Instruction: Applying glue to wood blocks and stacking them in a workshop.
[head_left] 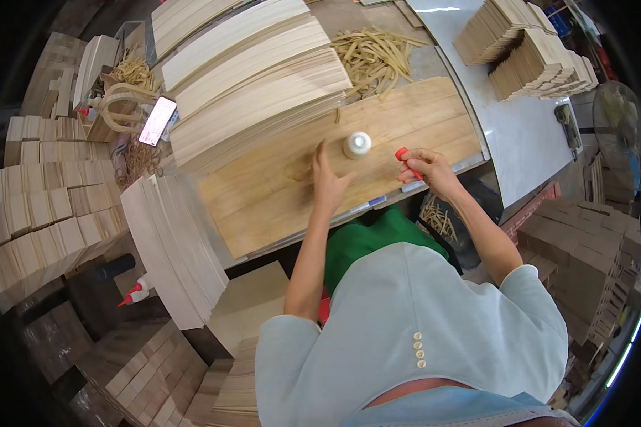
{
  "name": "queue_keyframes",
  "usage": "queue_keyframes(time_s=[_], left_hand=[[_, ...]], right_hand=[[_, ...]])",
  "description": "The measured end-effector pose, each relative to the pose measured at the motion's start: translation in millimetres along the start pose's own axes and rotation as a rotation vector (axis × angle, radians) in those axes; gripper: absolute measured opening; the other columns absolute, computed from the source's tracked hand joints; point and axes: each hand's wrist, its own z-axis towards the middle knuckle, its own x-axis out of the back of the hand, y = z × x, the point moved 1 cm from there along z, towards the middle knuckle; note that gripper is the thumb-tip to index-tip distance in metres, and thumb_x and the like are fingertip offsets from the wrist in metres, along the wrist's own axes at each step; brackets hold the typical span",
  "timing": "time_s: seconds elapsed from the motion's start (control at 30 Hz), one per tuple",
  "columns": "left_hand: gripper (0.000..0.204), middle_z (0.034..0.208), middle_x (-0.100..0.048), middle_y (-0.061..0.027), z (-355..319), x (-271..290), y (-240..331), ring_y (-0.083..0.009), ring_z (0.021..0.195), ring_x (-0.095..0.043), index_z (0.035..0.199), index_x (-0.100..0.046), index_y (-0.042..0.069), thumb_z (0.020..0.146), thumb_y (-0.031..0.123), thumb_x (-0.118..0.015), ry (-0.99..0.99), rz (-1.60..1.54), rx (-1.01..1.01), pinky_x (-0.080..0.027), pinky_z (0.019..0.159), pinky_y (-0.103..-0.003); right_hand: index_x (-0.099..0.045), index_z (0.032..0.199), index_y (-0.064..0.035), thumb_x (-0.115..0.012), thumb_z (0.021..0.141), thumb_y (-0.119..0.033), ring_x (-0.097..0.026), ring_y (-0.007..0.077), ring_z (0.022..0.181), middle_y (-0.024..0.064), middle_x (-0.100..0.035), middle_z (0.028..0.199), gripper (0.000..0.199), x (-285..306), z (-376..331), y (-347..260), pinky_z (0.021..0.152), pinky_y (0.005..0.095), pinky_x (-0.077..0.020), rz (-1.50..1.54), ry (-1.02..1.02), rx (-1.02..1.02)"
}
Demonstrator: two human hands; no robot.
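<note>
The person's left hand (329, 181) is open, thumb apart, and has nothing in it. The right hand (433, 171) pinches a red cap (402, 153). Between the hands, a small white bottle (357, 145) sits on a wooden board (420, 124). Past the board are stacked thin wood sheets (256, 82) and a pile of tan strips (377, 58).

Soft, bright light, glare on the grey worktop (527, 146), glowing strip light (627, 349) lower right, bowed edges, black corners
</note>
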Motion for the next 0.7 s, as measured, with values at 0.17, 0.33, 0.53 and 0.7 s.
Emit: queue_keyframes(time_s=[0.17,0.33,0.53,0.7], left_hand=[[0.096,0.139,-0.039,-0.0196,26.9,-29.5,-18.8,-0.0352,0.13,-0.039,0.144,-0.031,0.009,0.065,0.016,-0.085,0.004,-0.058,0.04,-0.035,0.108,-0.041],[0.091,0.135,-0.044,-0.0186,34.2,-37.8,-19.9,-0.0328,0.127,-0.044,0.14,-0.035,0.008,0.064,0.016,-0.085,-0.072,-0.034,-0.026,-0.038,0.106,-0.04],[0.074,0.124,-0.052,-0.0154,40.4,-55.5,-23.8,-0.0291,0.117,-0.052,0.129,-0.044,0.007,0.067,0.012,-0.083,-0.097,-0.098,-0.027,-0.043,0.098,-0.039],[0.062,0.114,-0.058,-0.0106,41.0,-60.8,-29.8,-0.0216,0.105,-0.058,0.125,-0.047,0.006,0.071,0.009,-0.079,-0.088,-0.242,0.063,-0.046,0.091,-0.035]], right_hand=[[-0.054,0.123,0.0051,-0.049,0.097,-0.006,-0.069,0.024,0.08,0.0127,-0.064,0.094,0.029,-10.3,-9.0,-7.0,0.074,0.0315,-0.0566,0.17,-0.069,0.03],[-0.052,0.126,0.005,-0.05,0.097,-0.009,-0.068,0.0218,0.082,0.0085,-0.061,0.088,0.032,-29.2,-18.5,-15.7,0.077,0.0303,-0.0551,0.075,-0.012,0.1],[-0.058,0.119,0.0032,-0.052,0.098,-0.013,-0.062,0.0146,0.074,0.0064,-0.06,0.091,0.027,-32.2,-13.0,-27.6,0.075,0.0275,-0.0503,-0.114,0.052,0.179],[-0.065,0.109,0.0001,-0.059,0.094,-0.018,-0.059,0.013,0.084,0.0055,-0.061,0.096,0.024,-40.6,-7.2,-60.3,0.074,0.0264,-0.0479,-0.354,0.038,0.441]])
